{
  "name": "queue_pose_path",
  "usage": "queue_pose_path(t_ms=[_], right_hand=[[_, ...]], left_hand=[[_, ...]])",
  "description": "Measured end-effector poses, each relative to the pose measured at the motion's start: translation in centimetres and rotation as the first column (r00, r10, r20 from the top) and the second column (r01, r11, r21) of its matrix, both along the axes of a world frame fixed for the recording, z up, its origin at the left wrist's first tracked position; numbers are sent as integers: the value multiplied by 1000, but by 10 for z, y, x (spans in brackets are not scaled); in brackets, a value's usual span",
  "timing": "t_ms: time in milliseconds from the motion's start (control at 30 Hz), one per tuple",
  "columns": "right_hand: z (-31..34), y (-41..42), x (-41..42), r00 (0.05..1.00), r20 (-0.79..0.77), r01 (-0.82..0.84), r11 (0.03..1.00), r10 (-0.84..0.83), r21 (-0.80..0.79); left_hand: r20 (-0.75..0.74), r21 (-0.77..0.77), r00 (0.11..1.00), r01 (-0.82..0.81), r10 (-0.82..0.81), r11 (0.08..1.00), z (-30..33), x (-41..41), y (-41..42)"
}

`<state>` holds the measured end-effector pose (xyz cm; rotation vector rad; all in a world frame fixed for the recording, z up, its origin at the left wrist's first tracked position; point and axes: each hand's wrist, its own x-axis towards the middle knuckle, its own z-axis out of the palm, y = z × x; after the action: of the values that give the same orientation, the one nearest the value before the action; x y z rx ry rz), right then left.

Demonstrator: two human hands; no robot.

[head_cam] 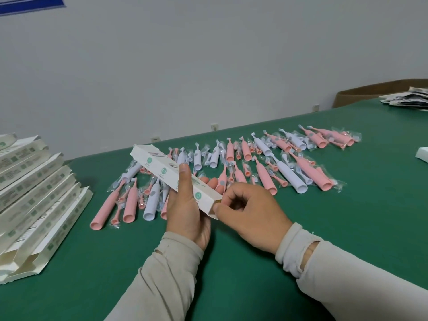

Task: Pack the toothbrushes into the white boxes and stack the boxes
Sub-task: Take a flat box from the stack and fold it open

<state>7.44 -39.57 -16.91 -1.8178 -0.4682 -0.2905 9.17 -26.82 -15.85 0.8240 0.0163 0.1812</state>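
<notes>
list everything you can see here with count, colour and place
held box: one, white with green marks, lifted above the table centre, near end open
stacked boxes: many, white, left edge of table
toothbrushes: dozens, pink and white, spread across table middle
brush heads in clear wrap: many, among the toothbrushes
table: one, green
printed packets: a pile, grey-white, far right
cardboard carton: one, brown, behind the table, right
white item: one, right edge, cut off
left hand: grips the held box
right hand: pinches the box's open end

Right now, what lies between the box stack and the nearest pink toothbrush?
Only bare green table; the head view shows nothing between the stack and that toothbrush.
</notes>
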Motion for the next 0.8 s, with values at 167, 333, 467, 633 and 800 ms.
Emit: queue_pose_path(t_ms=[167,333,467,633,800], right_hand=[[0,0,-1,1000,12,-17,1000,17,16],[8,-5,-2,988,30,-155,987,154,43],[9,-6,-3,983,97,-143,985,153,-100],[11,-7,-1,979,195,-49,998,56,-42],[11,-9,-1,978,203,-27,995,46,-96]], left_hand=[[-113,23,993,35,-33,999,-2,-3,-8],[-157,-93,978,127,-140,988,0,-1,-1],[-176,-131,968,155,-177,979,2,0,6],[-91,-173,984,133,-150,976,6,-4,3],[-103,-141,991,73,-88,987,11,-7,-1]])
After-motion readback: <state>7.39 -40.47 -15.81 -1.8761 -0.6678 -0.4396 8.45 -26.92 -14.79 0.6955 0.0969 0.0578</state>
